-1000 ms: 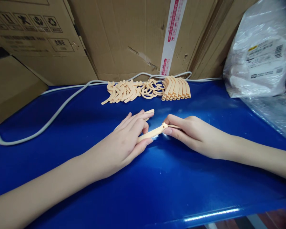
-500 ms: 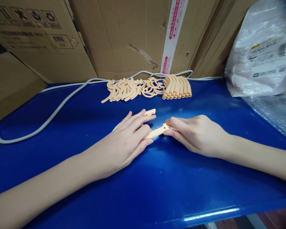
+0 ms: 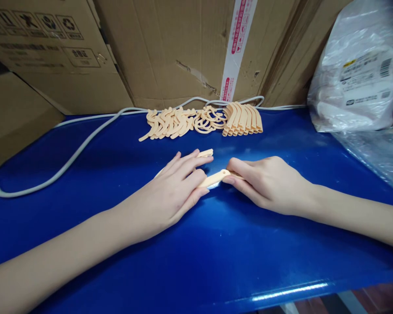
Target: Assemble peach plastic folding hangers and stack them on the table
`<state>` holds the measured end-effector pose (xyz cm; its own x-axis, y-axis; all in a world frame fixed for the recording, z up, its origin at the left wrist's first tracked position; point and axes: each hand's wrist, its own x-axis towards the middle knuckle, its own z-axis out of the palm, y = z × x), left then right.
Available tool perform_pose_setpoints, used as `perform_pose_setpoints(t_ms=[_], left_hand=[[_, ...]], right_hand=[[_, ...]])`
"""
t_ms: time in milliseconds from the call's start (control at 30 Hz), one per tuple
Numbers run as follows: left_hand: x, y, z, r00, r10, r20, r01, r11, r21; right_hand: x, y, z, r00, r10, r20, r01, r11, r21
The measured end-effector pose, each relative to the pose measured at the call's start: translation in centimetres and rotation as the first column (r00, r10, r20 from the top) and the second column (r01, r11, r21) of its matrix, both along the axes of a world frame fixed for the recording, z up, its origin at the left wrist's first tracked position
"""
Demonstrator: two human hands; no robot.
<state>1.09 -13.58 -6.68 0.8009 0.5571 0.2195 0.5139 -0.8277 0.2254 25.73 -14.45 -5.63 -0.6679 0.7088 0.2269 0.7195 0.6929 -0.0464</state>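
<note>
My left hand [image 3: 173, 189] grips a beige plastic strip [image 3: 212, 179] between thumb and curled forefinger. The strip has a rounded end with a small hole, pointing to the right. Beneath the outstretched fingers of the same hand lies a second beige piece [image 3: 205, 153], its middle covered by them. My right hand [image 3: 268, 183] is closed in a pinch at the strip's holed end. A thin beige part [image 3: 236, 175] shows between its thumb and forefinger, joining or overlapping the strip; which of the two, I cannot tell.
Along the back of the blue table [image 3: 196, 270] lie curved beige pieces [image 3: 170, 122], beige rings [image 3: 208, 120] and a row of curved hollow pieces [image 3: 244, 118]. A white cable [image 3: 91, 133] runs behind them. Cardboard boxes [image 3: 170, 52] stand at the back, a plastic bag [image 3: 356, 78] at right.
The strip's holed end has turned slightly and moved a little left. More of the thin part shows between my right fingers. Both hands stay nearly in place.
</note>
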Motion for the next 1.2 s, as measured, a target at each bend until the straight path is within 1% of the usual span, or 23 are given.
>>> perform_pose_setpoints(t_ms=[67,100,200,233,300,400,500,567,667,733,833,1000,1200], left_hand=[[-0.03,-0.03,-0.01,1.000,-0.002,0.004,0.002,1.000,0.015],[-0.07,-0.05,-0.03,1.000,-0.003,0.010,0.003,1.000,0.023],[-0.19,-0.13,-0.14,0.999,-0.001,0.034,0.000,0.999,0.036],[-0.21,-0.14,-0.18,0.999,0.000,0.039,-0.002,0.999,0.039],[-0.21,-0.14,-0.24,0.999,-0.004,0.038,0.002,0.999,0.044],[-0.13,-0.09,-0.23,1.000,-0.014,0.022,0.013,0.998,0.057],[-0.07,-0.07,-0.18,1.000,-0.013,0.004,0.013,0.998,0.056],[-0.06,-0.10,-0.19,1.000,-0.008,-0.009,0.009,0.999,0.049],[-0.08,-0.14,-0.27,1.000,-0.001,-0.019,0.002,0.999,0.038],[-0.09,-0.14,-0.32,1.000,0.002,-0.021,-0.001,0.999,0.032],[-0.08,-0.09,-0.32,1.000,-0.001,-0.021,0.002,1.000,0.027],[-0.04,-0.05,-0.12,1.000,-0.011,-0.018,0.011,0.999,0.038],[-0.11,-0.04,-0.14,1.000,-0.019,-0.007,0.019,1.000,0.021]], right_hand=[[-0.13,0.02,0.16,0.996,-0.032,-0.089,0.016,0.985,-0.173],[-0.21,0.01,0.27,0.989,-0.047,-0.141,0.012,0.971,-0.238],[-0.44,-0.08,0.62,0.956,-0.079,-0.282,-0.028,0.935,-0.355],[-0.49,-0.12,0.71,0.948,-0.084,-0.307,-0.038,0.927,-0.372],[-0.52,-0.16,0.84,0.949,-0.083,-0.305,-0.040,0.926,-0.377],[-0.39,-0.06,0.89,0.969,-0.072,-0.236,-0.014,0.938,-0.347],[-0.13,0.20,0.82,0.990,-0.054,-0.132,0.008,0.945,-0.328],[0.03,0.37,0.71,0.999,-0.032,-0.042,0.019,0.958,-0.285],[0.18,0.47,0.49,0.997,-0.013,0.082,0.026,0.987,-0.157],[0.21,0.45,0.35,0.992,-0.004,0.130,0.014,0.997,-0.074],[0.22,0.36,0.16,0.987,0.039,0.155,-0.044,0.999,0.030],[0.21,0.26,-0.03,0.985,0.060,0.161,-0.098,0.966,0.241],[0.12,0.26,-0.07,0.980,0.055,0.193,-0.128,0.913,0.387]])
